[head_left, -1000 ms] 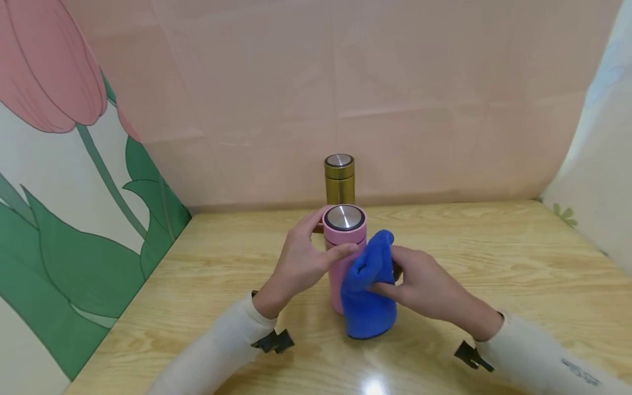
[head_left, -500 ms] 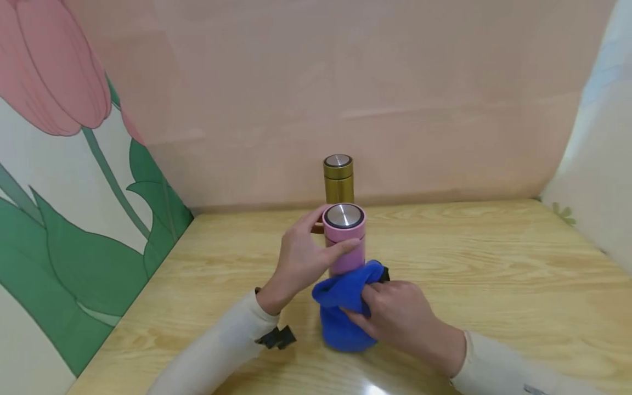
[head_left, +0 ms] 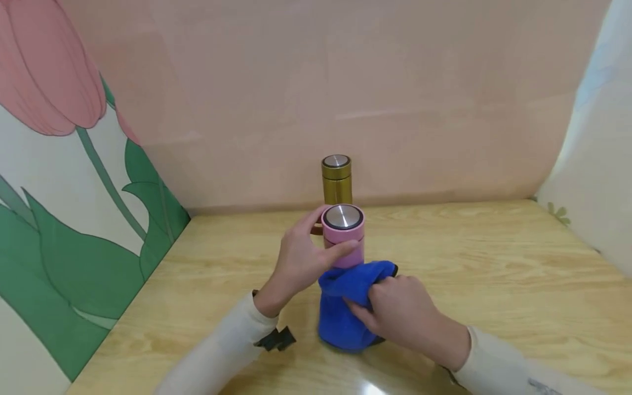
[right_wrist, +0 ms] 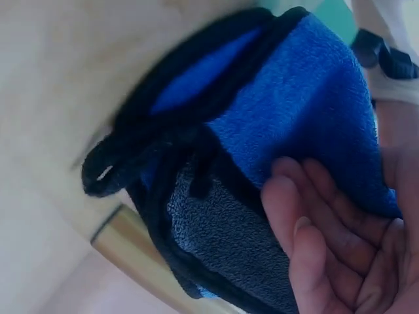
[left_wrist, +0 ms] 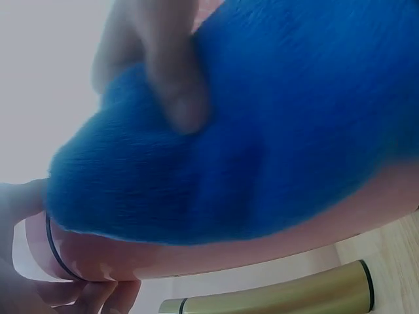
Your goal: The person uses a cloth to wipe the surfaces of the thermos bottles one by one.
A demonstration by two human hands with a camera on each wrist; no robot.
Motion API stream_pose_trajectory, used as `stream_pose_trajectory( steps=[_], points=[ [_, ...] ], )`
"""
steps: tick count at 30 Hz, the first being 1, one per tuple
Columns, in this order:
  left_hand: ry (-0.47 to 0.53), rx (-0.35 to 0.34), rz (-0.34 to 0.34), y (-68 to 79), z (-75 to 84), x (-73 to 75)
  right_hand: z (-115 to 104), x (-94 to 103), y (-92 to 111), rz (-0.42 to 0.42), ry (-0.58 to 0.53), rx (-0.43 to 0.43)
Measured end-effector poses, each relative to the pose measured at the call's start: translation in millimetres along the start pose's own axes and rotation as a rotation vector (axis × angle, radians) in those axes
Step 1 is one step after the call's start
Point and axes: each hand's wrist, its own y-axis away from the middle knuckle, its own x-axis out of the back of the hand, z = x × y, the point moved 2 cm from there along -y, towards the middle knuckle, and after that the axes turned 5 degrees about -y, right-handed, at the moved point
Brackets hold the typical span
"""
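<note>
A pink thermos flask [head_left: 344,235] with a silver-topped lid stands upright on the table. My left hand [head_left: 303,257] grips it round the upper part, thumb across the front. My right hand [head_left: 407,310] holds a blue cloth [head_left: 340,321] against the front of the flask's lower body, which the cloth hides. In the left wrist view the cloth [left_wrist: 275,131] covers much of the flask's side, with a thumb pressing on it. The right wrist view shows the cloth's black edging and grey reverse [right_wrist: 222,222] beside the curled fingers [right_wrist: 327,216].
Behind the pink flask stands a gold thermos flask [head_left: 337,184], near the back of the wooden table [head_left: 494,263]. A pink backdrop [head_left: 419,109] rises at the rear. On the left is a panel painted with a tulip [head_left: 54,71].
My right hand has brought the cloth down and left, from the flask's right side to across its lower front. Over the last half second it shifts slightly right. My left hand keeps its grip.
</note>
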Motion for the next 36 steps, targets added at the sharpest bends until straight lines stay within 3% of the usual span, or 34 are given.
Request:
stream_pose_trajectory(
  steps=[4, 8, 13, 20, 27, 36],
  points=[
    [0.005, -0.002, -0.024, -1.0, 1.7, 2.2, 1.8, 13.5, -4.4, 0.071, -0.010, -0.016],
    [0.007, 0.011, -0.047, -0.9, 1.5, 3.1, 3.2, 19.8, -6.2, 0.171, 0.007, 0.021],
    [0.020, 0.020, -0.062, -0.4, 1.7, 3.4, 3.9, 20.6, -6.1, 0.196, -0.003, 0.038],
    [0.029, 0.022, -0.067, -0.5, 2.6, 3.6, 3.7, 20.8, -6.1, 0.167, -0.016, 0.017],
    [0.035, 0.031, -0.058, -0.3, 1.8, 5.0, -0.1, 8.3, -4.6, -0.011, -0.011, -0.009],
    [0.040, 0.027, -0.048, -0.6, 1.2, 4.5, -2.1, -6.7, 1.2, -0.042, 0.043, 0.003]
  ],
)
